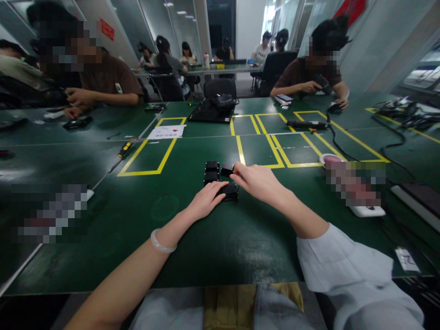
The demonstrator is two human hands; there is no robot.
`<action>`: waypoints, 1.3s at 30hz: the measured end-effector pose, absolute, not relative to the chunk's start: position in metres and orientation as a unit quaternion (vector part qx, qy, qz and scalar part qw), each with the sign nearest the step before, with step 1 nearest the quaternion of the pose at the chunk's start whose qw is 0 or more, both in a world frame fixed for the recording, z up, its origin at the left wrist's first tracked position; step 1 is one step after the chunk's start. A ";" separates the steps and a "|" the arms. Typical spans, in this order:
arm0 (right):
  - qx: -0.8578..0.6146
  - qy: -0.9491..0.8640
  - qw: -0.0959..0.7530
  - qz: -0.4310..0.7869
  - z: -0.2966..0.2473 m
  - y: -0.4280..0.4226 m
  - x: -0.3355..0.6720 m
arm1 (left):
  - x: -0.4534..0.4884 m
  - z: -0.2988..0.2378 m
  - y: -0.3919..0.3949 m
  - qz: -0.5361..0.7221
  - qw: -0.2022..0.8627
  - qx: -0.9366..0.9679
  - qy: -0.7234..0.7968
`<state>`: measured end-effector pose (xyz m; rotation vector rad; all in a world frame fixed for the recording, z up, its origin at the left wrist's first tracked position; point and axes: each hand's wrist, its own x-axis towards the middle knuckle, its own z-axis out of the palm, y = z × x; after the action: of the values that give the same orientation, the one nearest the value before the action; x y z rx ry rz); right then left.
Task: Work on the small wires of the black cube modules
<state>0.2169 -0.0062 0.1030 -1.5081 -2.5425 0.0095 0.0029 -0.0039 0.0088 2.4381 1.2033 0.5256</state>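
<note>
Small black box-like blocks [212,170] sit close together on the green table in front of me. My left hand [206,200] rests on the nearest ones with its fingers stretched out, partly covering a block [231,191] at their right end. Thumb and fingers of my right hand [259,182] pinch another small black block [227,171] beside the group. Whether this block touches the others cannot be made out. What exactly the blocks are is too small to tell.
A yellow-black screwdriver [124,150] lies left, near a paper sheet [167,132]. An electric screwdriver [307,125] with a black cable lies ahead right. A white-edged device [369,211] is on the right. Co-workers [113,82] sit across the table. Yellow tape [140,173] marks rectangles.
</note>
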 end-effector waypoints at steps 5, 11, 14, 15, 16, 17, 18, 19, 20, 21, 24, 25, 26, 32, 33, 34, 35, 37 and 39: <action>-0.512 -0.855 0.084 -0.002 0.103 -0.005 0.217 | 0.003 0.012 -0.005 0.184 0.187 0.863 0.432; -0.509 -0.855 0.101 0.000 0.106 -0.009 0.217 | 0.004 0.010 -0.004 0.182 0.185 0.865 0.430; -0.524 -0.848 0.074 -0.014 0.106 -0.009 0.216 | 0.003 0.009 -0.004 0.184 0.183 0.866 0.427; -0.527 -0.847 0.067 -0.017 0.106 -0.008 0.216 | 0.003 0.008 -0.003 0.186 0.183 0.866 0.427; -0.529 -0.846 0.062 -0.018 0.106 -0.008 0.216 | 0.003 0.008 -0.003 0.187 0.182 0.866 0.427; -0.528 -0.847 0.061 -0.018 0.106 -0.007 0.216 | 0.003 0.008 -0.003 0.187 0.182 0.866 0.427; -0.524 -0.849 0.064 -0.017 0.106 -0.007 0.216 | 0.003 0.008 -0.003 0.188 0.182 0.866 0.427; -0.519 -0.852 0.068 -0.015 0.106 -0.007 0.217 | 0.003 0.008 -0.003 0.188 0.181 0.866 0.426; -0.514 -0.855 0.074 -0.014 0.106 -0.007 0.217 | 0.003 0.009 -0.003 0.188 0.181 0.866 0.426; -0.509 -0.857 0.081 -0.012 0.106 -0.007 0.217 | 0.003 0.009 -0.003 0.188 0.180 0.866 0.426; -0.506 -0.858 0.090 -0.007 0.105 -0.008 0.218 | 0.003 0.009 -0.004 0.188 0.180 0.866 0.427; -0.507 -0.857 0.090 -0.005 0.105 -0.008 0.218 | 0.003 0.009 -0.004 0.188 0.180 0.866 0.427; -0.507 -0.857 0.090 -0.003 0.105 -0.008 0.218 | 0.003 0.009 -0.004 0.188 0.180 0.866 0.426; -0.504 -0.858 0.102 -0.002 0.104 -0.008 0.218 | 0.002 0.008 -0.004 0.189 0.180 0.867 0.424; -0.505 -0.857 0.100 -0.001 0.104 -0.008 0.218 | 0.002 0.008 -0.004 0.189 0.180 0.867 0.425; -0.506 -0.857 0.097 0.000 0.104 -0.008 0.218 | 0.003 0.009 -0.004 0.188 0.181 0.866 0.426; -0.508 -0.856 0.095 0.000 0.105 -0.008 0.218 | 0.003 0.009 -0.004 0.187 0.182 0.866 0.427; -0.511 -0.855 0.086 -0.002 0.105 -0.007 0.217 | 0.003 0.010 -0.004 0.187 0.184 0.864 0.429; -0.516 -0.854 0.075 -0.005 0.105 -0.006 0.218 | 0.003 0.010 -0.004 0.188 0.185 0.863 0.430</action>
<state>0.2175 -0.0061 0.1046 -1.5461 -2.5598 -0.0139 0.0031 -0.0043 0.0101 2.4324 1.2131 0.5288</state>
